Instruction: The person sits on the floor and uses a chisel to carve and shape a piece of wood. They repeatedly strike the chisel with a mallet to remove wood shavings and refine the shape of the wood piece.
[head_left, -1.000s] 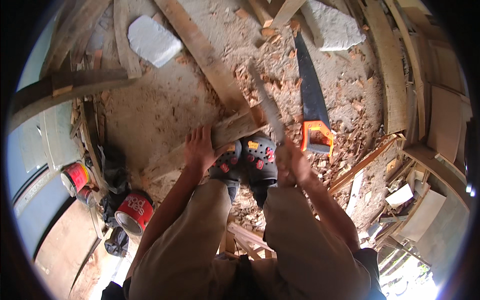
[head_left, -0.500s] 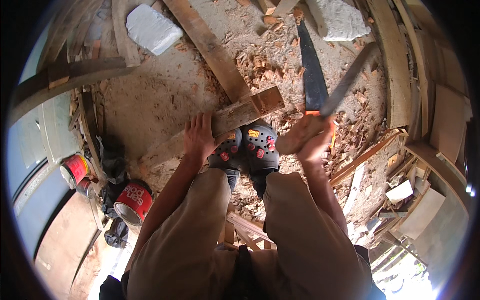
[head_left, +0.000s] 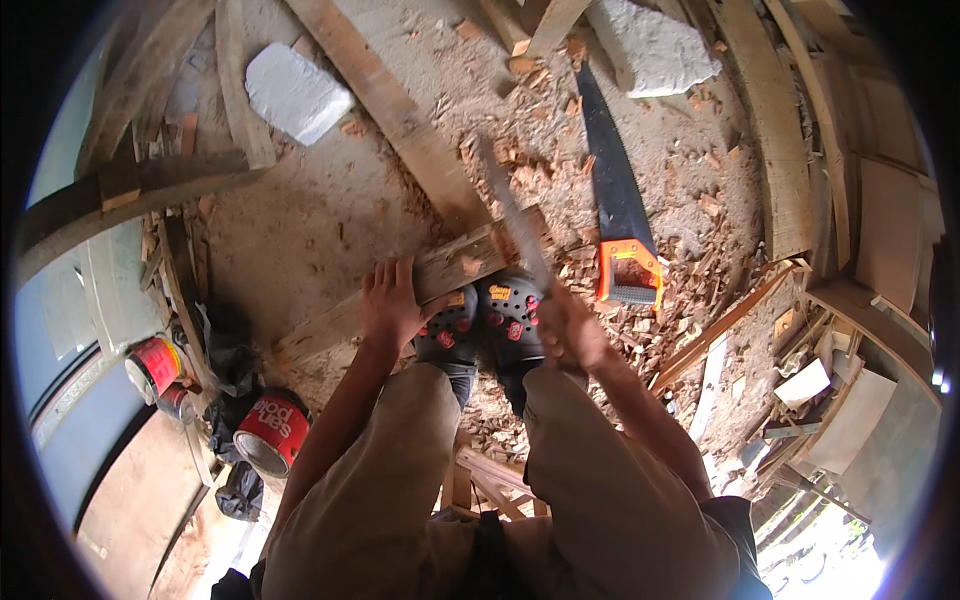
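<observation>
My left hand [head_left: 389, 302] is wrapped over a wooden beam [head_left: 452, 267], which lies slantwise in front of my dark clogs [head_left: 513, 315]. In my right hand [head_left: 570, 330] is a machete with a long dark blade [head_left: 512, 215], slightly blurred by motion. Its blade crosses the right end of the beam, pointing away from me; whether it touches the wood I cannot tell. The machete's handle is mostly covered by my fingers. Another long plank [head_left: 395, 110] runs from behind the beam toward the far left.
A handsaw with an orange handle [head_left: 628, 250] lies on the floor to the right, among wood chips [head_left: 690, 255]. Two pale blocks [head_left: 298, 95] rest farther off. Red cans [head_left: 272, 432] and black plastic [head_left: 228, 350] stand at left; timber [head_left: 775, 150] lines the right.
The machete has swung from the upper right, over the saw, leftward to the end of the beam. My left hand keeps its hold on the beam.
</observation>
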